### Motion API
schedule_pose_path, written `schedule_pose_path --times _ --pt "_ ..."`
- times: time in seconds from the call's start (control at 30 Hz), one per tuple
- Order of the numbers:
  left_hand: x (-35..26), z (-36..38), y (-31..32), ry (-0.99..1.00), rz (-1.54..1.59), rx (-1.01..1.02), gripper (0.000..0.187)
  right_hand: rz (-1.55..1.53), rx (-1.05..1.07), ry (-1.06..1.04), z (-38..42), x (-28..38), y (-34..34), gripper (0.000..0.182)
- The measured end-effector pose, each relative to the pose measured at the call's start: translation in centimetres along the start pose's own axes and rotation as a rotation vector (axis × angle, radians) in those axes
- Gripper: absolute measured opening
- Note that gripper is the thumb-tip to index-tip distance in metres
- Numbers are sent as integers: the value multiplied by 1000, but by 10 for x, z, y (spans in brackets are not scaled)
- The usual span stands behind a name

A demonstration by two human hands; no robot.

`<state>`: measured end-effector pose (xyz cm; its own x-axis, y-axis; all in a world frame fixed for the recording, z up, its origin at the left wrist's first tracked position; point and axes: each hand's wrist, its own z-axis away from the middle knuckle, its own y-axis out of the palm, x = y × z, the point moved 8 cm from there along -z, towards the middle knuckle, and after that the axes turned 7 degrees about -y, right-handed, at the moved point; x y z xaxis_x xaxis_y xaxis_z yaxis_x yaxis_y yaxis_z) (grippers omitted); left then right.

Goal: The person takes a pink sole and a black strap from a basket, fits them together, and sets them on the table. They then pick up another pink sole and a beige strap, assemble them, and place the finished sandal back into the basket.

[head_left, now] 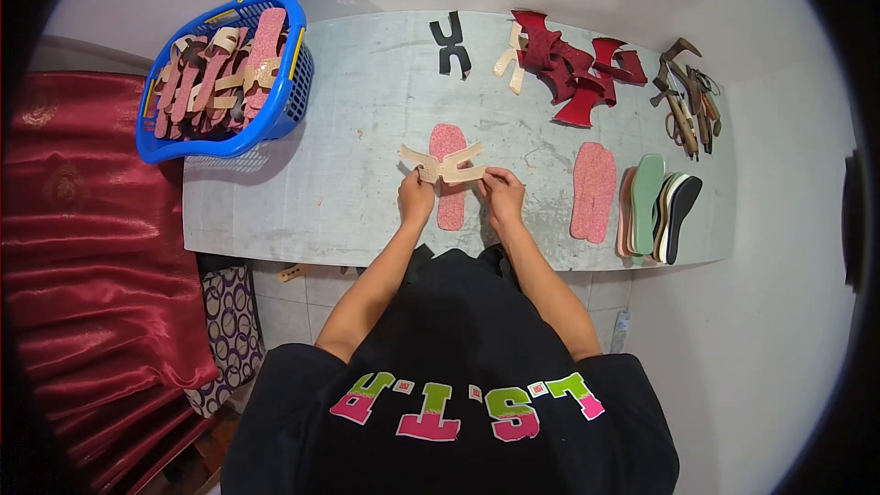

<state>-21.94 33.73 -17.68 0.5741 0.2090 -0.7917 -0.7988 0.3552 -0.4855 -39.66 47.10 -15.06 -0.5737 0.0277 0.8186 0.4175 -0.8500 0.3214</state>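
A pink speckled insole (450, 211) lies upright on the table in front of me. Across its middle is a beige strap piece (449, 169) with forked ends. My left hand (416, 196) pinches the strap's lower left end, beside the insole. On the other side, my right hand (502, 194) has thumb and finger closed on the lower right end of the strap. The strap's upper ends stick out free, above both hands.
A blue basket (298, 82) of strapped pink insoles stands at the back left. Black cut pieces (450, 44), dark red straps (573, 69) and hand tools (687, 96) lie along the back. Rightward are pink insoles (593, 192) and green and black soles (648, 202).
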Motion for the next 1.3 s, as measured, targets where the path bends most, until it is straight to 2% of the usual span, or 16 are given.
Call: schedule_pose_path --times 0.03,0.1,0.17,0.23,0.3,0.33,0.4,0.5,0.7,0.9,1.03,1.1,1.23,1.3 --pt "-1 -3 3 -1 -3 2 20 127 9 -51 -6 0 4 14" --pt "4 -11 6 -55 86 -46 23 142 -15 -112 -15 -5 13 13" --pt "17 -19 19 -103 177 -22 26 429 -16 -236 -23 -6 19 11" --pt "11 -17 20 -155 268 0 30 517 -24 -234 -27 -13 23 9" --pt "14 -10 26 -339 571 75 27 606 -79 -257 -28 -14 19 10" --pt "11 -9 22 -343 571 75 27 608 -80 -253 -30 -14 18 10" --pt "5 -5 25 -382 645 218 27 231 -59 -120 -33 -21 16 14" --pt "7 8 28 -486 724 210 26 153 -29 -53 -28 -18 15 16" --pt "5 18 27 -559 882 200 25 10 -52 29 -19 -22 17 17" --pt "15 23 35 -640 972 264 21 -55 103 65 -12 -23 28 24" --pt "15 24 34 -629 1010 275 20 -96 159 8 -5 -13 34 25" --pt "16 24 31 -635 1025 235 19 243 130 -138 -1 0 34 27" --pt "9 26 28 -592 1078 277 18 203 116 -153 4 7 34 29" --pt "-6 28 29 -511 1171 360 18 40 151 -111 6 3 37 32"
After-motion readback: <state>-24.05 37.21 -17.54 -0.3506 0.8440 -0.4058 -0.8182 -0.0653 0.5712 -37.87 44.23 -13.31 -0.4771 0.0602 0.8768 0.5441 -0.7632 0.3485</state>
